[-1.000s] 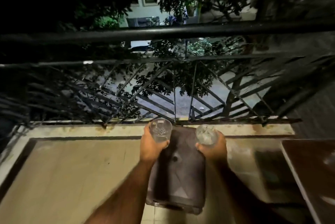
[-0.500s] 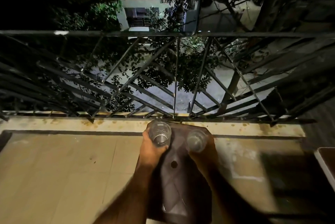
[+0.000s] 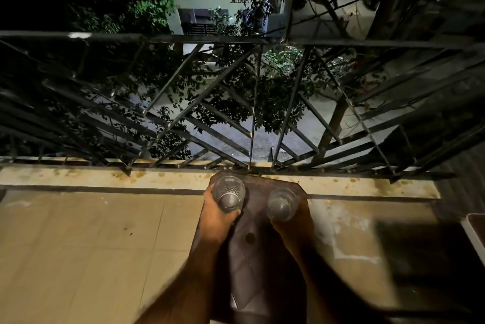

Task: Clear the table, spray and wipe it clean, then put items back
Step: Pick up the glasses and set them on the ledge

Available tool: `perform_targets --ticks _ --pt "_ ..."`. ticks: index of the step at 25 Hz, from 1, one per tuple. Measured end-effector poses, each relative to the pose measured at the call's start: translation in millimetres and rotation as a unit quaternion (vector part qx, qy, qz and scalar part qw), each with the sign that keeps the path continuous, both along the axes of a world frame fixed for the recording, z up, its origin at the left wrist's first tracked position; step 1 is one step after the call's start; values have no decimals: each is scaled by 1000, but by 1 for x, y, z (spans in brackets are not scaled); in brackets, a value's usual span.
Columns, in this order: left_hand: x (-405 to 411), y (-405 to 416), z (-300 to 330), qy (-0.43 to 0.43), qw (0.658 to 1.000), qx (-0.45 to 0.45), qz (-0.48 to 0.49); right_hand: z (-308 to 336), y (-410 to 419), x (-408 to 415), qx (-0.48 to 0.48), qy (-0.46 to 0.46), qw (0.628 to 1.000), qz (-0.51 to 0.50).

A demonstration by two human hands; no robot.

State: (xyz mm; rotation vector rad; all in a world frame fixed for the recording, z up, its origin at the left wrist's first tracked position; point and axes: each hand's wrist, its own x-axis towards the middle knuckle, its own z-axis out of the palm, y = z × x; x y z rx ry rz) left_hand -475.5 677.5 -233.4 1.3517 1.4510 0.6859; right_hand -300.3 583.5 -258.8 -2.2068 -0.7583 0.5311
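Two clear drinking glasses are in our hands, one in each, both held over a dark plastic stool [image 3: 252, 250] that stands on the balcony floor. Our left hand [image 3: 217, 221] has its fingers curled round the left glass [image 3: 228, 193], which stands upright with its mouth toward us and shows a cut pattern near the rim. Our right hand [image 3: 291, 232] grips the right glass [image 3: 283, 204] from below and behind; that glass looks blurred, so we cannot tell whether it rests on the stool or hangs just above it. The two glasses sit side by side near the stool's far edge, apart from each other. Beyond the stool runs a pale, stained ledge [image 3: 105, 175], and on it stands a black metal railing [image 3: 199, 92] with slanted bars. Beige tiles [image 3: 78, 245] cover the floor to our left. At the far right edge, a corner of the table [image 3: 476, 232] shows, well apart from the glasses.
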Motion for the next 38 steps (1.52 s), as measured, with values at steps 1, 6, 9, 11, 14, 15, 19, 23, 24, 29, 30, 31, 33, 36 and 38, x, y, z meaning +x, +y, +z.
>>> perform_targets --ticks 1,6,9,11,14,15,19,23,24,29,30,31,33,36,38 --pt "-1 -1 0 5 1000 1 2 -5 -1 3 -5 -21 1000 -1" --pt "-4 -5 -8 9 1000 2 2 -3 1 7 -36 51 997 36" --pt "-4 -4 -16 0 1000 -2 3 -3 3 3 1 -15 1000 -4" --pt "-4 -5 -21 2 1000 -4 0 -3 2 5 4 61 997 37" --pt "-9 -8 -22 10 1000 -15 -9 5 0 8 5 98 994 44" --pt "-11 -10 -20 14 1000 -21 -14 10 0 6 11 64 997 32" --pt "-20 -25 4 42 998 -18 -43 40 -13 -7 5 8 1000 30" --pt "-15 -49 65 158 979 100 -87 95 -42 6 -11 -28 997 77" --pt "-8 -57 80 189 966 133 -116 107 -51 11 -30 -35 995 92" --pt "54 -112 166 205 920 218 -252 192 -136 51 -86 -79 993 21" --pt "68 -121 180 199 912 237 -270 209 -153 63 -84 -87 993 6" --pt "87 -133 196 185 904 255 -289 228 -174 77 -77 -94 993 -9" --pt "126 -156 223 160 888 284 -325 262 -217 105 -57 -108 992 -33" --pt "189 -207 259 133 855 333 -374 304 -290 142 -42 -136 986 -89" --pt "230 -251 280 116 830 359 -411 325 -344 164 -29 -147 980 -131"
